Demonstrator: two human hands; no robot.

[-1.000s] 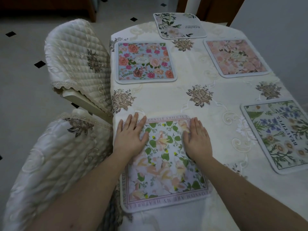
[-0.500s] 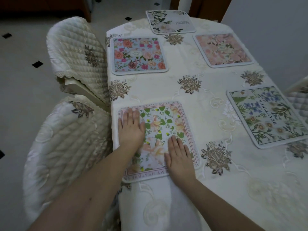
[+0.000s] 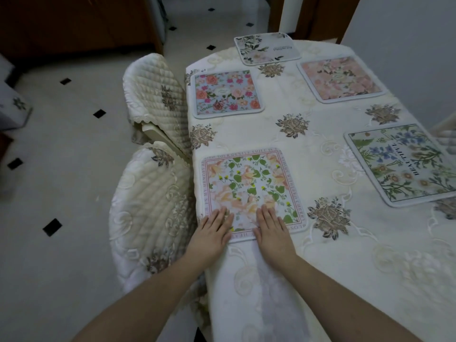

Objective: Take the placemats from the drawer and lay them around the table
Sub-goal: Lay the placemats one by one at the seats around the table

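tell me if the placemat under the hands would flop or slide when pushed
The green-leaf placemat lies thin and flat with rounded corners, so it probably bends when lifted. It looks light. On the smooth tablecloth, with the left hand and right hand resting flat, it likely slides easily.

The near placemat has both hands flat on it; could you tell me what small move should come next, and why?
Probably lift both hands away. The near placemat lies flat on the table, roughly in line with the blue one beyond it; the left hand and right hand only rest on its near edge.
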